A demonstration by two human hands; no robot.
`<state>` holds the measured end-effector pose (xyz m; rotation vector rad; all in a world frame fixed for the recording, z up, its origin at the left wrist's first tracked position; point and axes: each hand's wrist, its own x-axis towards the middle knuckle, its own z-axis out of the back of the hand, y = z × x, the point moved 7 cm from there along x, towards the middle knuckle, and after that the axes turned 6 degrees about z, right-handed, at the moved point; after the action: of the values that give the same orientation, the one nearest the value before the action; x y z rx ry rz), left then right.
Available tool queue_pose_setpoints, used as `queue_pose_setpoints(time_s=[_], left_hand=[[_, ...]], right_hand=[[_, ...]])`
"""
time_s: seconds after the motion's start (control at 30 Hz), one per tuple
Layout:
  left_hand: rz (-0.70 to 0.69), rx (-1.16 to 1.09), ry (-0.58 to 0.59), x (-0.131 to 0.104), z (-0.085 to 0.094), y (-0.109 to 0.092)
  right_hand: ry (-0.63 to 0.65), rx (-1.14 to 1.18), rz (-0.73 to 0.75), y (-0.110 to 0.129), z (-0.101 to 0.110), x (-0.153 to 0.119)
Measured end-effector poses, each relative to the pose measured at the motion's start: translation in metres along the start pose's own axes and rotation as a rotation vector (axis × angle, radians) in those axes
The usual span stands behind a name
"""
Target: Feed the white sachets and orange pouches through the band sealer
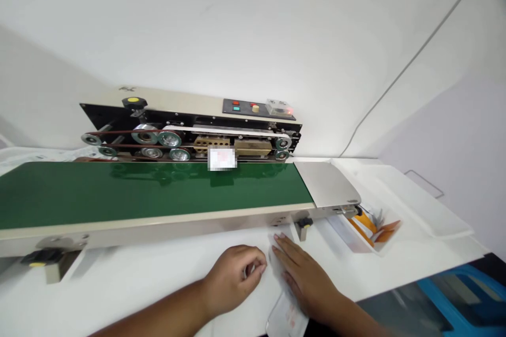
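My left hand (237,279) is curled above the white table, its thumb and index fingertips together. Anything between them is too small to make out. Just right of it, my right hand (306,276) lies flat with fingers stretched. Under its palm is a clear plastic bag (288,318) with faint reddish print, partly covered by the hand. Beyond both hands runs the green conveyor belt (158,197) of a band sealer (182,99). A small white piece (222,159), blurred out, stands at the sealer's band above the belt.
A smooth metal plate (328,184) ends the belt on the right. Below it, a clear bin (371,237) holds orange and white packets. Black knobs (304,222) jut from the conveyor's front. A white tray (422,205) and blue stool (454,295) are at the right.
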<state>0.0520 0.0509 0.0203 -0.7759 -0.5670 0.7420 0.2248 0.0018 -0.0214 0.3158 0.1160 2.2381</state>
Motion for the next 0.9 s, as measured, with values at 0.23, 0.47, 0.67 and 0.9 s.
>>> queue_pose_setpoints(time_s=[0.23, 0.47, 0.67, 0.9], left_hand=[[-0.008, -0.014, -0.002, -0.001, 0.0, 0.0], [0.004, -0.008, -0.002, 0.0, -0.001, 0.001], [0.017, -0.02, 0.014, 0.0, -0.001, 0.001], [0.035, -0.116, 0.097, -0.003, -0.003, 0.0]], right_hand=[[0.138, 0.065, 0.298, 0.034, 0.012, 0.002], [0.182, 0.177, 0.242, 0.032, 0.007, 0.006], [0.007, 0.312, 0.067, 0.022, 0.003, 0.007], [-0.322, 0.505, -0.07, 0.009, 0.01, 0.018]])
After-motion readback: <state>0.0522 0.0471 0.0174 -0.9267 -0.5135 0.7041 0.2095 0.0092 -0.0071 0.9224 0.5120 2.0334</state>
